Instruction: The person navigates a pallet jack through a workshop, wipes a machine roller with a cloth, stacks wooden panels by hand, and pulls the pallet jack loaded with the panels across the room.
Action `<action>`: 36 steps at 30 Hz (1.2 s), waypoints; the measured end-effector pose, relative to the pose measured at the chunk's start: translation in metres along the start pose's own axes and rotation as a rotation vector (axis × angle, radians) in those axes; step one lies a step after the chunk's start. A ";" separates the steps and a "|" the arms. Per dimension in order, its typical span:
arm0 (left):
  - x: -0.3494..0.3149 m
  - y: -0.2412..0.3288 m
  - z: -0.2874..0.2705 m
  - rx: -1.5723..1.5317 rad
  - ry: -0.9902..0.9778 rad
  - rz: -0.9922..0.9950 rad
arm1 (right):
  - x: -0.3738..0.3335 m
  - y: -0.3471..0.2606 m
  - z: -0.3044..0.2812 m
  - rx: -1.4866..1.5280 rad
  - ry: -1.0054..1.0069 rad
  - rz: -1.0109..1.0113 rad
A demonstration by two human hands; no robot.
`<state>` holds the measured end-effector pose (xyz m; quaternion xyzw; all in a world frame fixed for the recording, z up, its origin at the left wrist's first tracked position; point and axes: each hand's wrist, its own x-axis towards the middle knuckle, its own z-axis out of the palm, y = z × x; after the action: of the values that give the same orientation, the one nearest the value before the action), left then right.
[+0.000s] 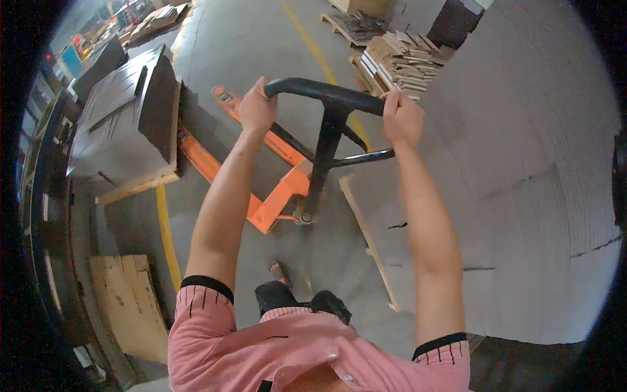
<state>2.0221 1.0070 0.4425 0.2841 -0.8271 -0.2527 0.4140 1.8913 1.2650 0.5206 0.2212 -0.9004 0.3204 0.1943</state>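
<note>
An orange pallet jack stands on the grey concrete floor in front of me, its forks reaching away to the upper left. Its black loop handle rises toward me on a black shaft. My left hand grips the left end of the handle. My right hand grips the right end. Both arms are stretched out, in short pink sleeves with black cuffs.
A tall stack of grey sheets on a wooden pallet fills the right side. A stack of dark boards on a pallet sits to the left, over one fork. Loose wood pieces lie piled ahead. Cardboard lies at lower left. Yellow floor lines run past.
</note>
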 end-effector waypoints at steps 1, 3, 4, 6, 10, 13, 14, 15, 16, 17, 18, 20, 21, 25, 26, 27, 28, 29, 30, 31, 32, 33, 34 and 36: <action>0.010 0.000 0.009 -0.004 0.004 0.002 | 0.014 0.002 0.005 -0.068 0.088 -0.129; 0.033 -0.001 0.030 -0.026 -0.031 0.011 | 0.046 0.011 0.017 -0.126 0.182 -0.260; 0.044 0.009 0.046 -0.025 -0.087 -0.005 | 0.068 0.025 0.021 -0.233 0.166 -0.201; 0.060 0.013 0.054 -0.030 -0.146 0.012 | 0.097 0.027 0.037 -0.306 0.139 -0.152; 0.087 0.004 0.085 0.059 -0.263 -0.051 | 0.131 0.048 0.089 -0.138 0.214 -0.036; 0.113 0.005 0.122 0.067 -0.259 0.063 | 0.184 0.090 0.103 -0.221 0.126 0.150; 0.126 0.013 0.131 0.015 -0.265 0.008 | 0.194 0.095 0.106 -0.399 0.220 -0.021; 0.140 0.008 0.135 -0.005 -0.253 -0.004 | 0.198 0.044 0.097 -0.049 0.050 0.278; 0.151 0.010 0.141 -0.046 -0.250 0.001 | 0.221 0.064 0.112 -0.183 0.060 0.335; 0.164 0.002 0.151 -0.029 -0.244 -0.017 | 0.232 0.054 0.125 -0.174 0.038 0.325; 0.179 -0.005 0.161 -0.038 -0.229 -0.023 | 0.246 0.045 0.132 -0.159 0.039 0.327; 0.208 -0.016 0.189 -0.052 -0.215 -0.025 | 0.273 0.045 0.152 -0.176 0.055 0.318; 0.222 -0.022 0.203 -0.057 -0.233 -0.048 | 0.285 0.047 0.164 -0.175 0.052 0.317; 0.295 -0.028 0.271 -0.069 -0.218 -0.094 | 0.367 0.069 0.206 -0.340 0.045 0.321; 0.307 -0.031 0.288 -0.066 -0.206 -0.098 | 0.374 0.060 0.213 -0.311 0.030 0.306; 0.318 -0.034 0.304 -0.082 -0.207 -0.100 | 0.385 0.058 0.222 -0.280 0.014 0.289; 0.329 -0.035 0.318 -0.099 -0.210 -0.096 | 0.403 0.064 0.230 -0.267 -0.010 0.289; 0.341 -0.034 0.333 -0.096 -0.197 -0.096 | 0.429 0.084 0.243 -0.259 -0.008 0.278; 0.362 -0.026 0.350 -0.122 -0.187 -0.105 | 0.468 0.111 0.257 -0.254 0.021 0.248; 0.376 -0.022 0.366 -0.135 -0.178 -0.122 | 0.495 0.126 0.273 -0.243 0.034 0.218; 0.387 -0.027 0.377 -0.121 -0.175 -0.105 | 0.508 0.120 0.283 -0.228 0.000 0.220; 0.396 -0.030 0.389 -0.105 -0.170 -0.088 | 0.528 0.134 0.301 -0.236 -0.010 0.129; 0.409 -0.024 0.405 -0.106 -0.180 -0.086 | 0.555 0.157 0.309 -0.249 0.001 0.040; 0.439 -0.019 0.441 -0.122 -0.143 -0.075 | 0.624 0.207 0.336 -0.051 -0.089 0.084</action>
<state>1.4439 0.7758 0.4336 0.2701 -0.8265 -0.3374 0.3605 1.1972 1.0162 0.4840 0.1919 -0.9245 0.2951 0.1462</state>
